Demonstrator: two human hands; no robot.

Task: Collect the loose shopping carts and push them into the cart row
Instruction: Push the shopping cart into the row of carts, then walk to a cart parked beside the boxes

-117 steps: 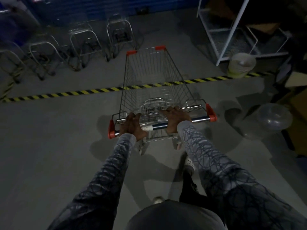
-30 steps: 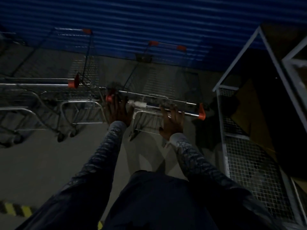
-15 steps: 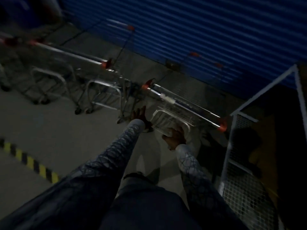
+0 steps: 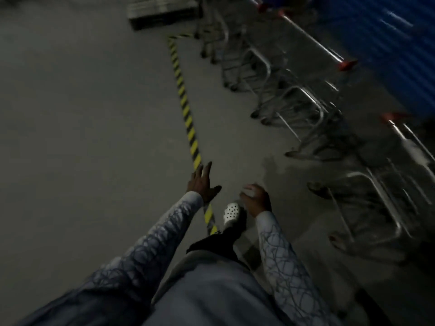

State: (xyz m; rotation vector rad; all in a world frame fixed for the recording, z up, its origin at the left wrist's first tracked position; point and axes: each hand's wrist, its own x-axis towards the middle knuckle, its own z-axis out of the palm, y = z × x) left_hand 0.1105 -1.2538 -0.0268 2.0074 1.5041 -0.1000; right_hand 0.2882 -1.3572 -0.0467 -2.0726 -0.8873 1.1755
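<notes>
Hanging well left of cart row [image 4: 315,107]: left hand [image 4: 202,184] spread, right hand [image 4: 256,200] unclear.

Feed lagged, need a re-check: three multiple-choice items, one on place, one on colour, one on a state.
1. Relative to the striped tape, the cart row stands: A) left B) right, along the blue wall C) on it.
2. The handle end caps are: A) green B) yellow C) red.
3. The left hand is: A) open, holding nothing B) gripping a handle C) out of view.
Answers: B, carts line the wall right of the tape; C, red caps show; A, it is spread, gripping nothing.
</notes>
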